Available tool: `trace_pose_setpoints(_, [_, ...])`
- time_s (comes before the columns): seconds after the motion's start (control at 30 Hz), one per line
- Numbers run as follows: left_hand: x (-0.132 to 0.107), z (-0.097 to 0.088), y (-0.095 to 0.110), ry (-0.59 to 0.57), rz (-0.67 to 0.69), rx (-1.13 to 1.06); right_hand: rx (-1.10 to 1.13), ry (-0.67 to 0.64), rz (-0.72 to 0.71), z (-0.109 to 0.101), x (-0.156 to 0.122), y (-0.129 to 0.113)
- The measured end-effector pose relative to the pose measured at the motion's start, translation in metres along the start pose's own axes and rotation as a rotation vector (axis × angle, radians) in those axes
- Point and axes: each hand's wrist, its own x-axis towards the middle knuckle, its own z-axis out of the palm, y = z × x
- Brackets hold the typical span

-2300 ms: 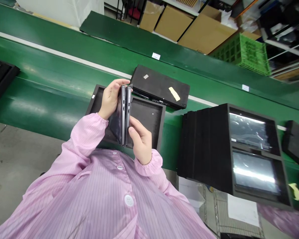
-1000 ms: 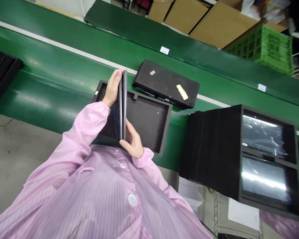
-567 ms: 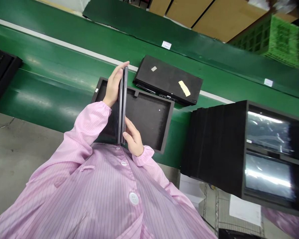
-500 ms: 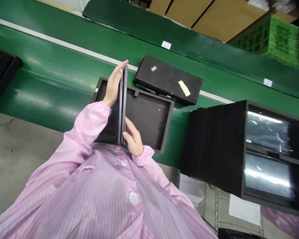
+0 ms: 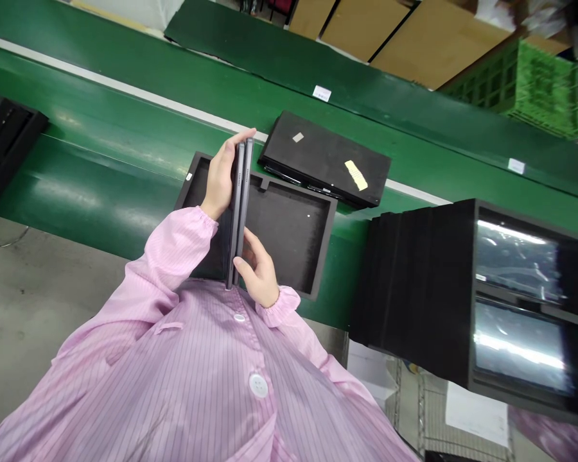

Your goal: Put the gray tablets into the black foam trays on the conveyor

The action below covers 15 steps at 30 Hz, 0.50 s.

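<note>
Two slim grey tablets (image 5: 241, 202) stand on edge, face to face, between my hands. My left hand (image 5: 220, 178) presses along the left side of the pair, its fingers reaching over the far end. Lower down, near the body, my right hand (image 5: 261, 274) grips the right side with thumb and fingers. Both tablets tilt slightly, their far ends to the right. Beneath them lies a shallow black foam tray (image 5: 325, 240); the part behind my left hand and the tablets is hidden.
A black foam block (image 5: 327, 157) with a yellow label sits behind the tray. To the right, stacked black trays (image 5: 414, 282) hold screens. Another black tray (image 5: 9, 144) is at left on the green bench (image 5: 101, 186). A green crate (image 5: 546, 90) stands far right.
The far ends of the tablets have tipped a little to the right and come slightly nearer. Both hands keep their hold, the left moving along with the tablets.
</note>
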Motion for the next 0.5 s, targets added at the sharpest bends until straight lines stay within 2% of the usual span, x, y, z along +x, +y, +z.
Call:
trace_pose_setpoints(0.33, [-0.021, 0.007, 0.044, 0.041, 0.028, -0.062, -0.266, 0.079, -0.087, 0.012, 0.012, -0.028])
trace_pose_setpoints(0.43, [-0.026, 0.006, 0.048, 0.040, 0.027, -0.111, -0.321, 0.068, -0.071, 0.017, 0.009, -0.029])
trace_pose_setpoints(0.5, [-0.031, 0.004, 0.045, 0.064, 0.013, -0.134, -0.335, 0.056, -0.059, 0.018, 0.006, -0.028])
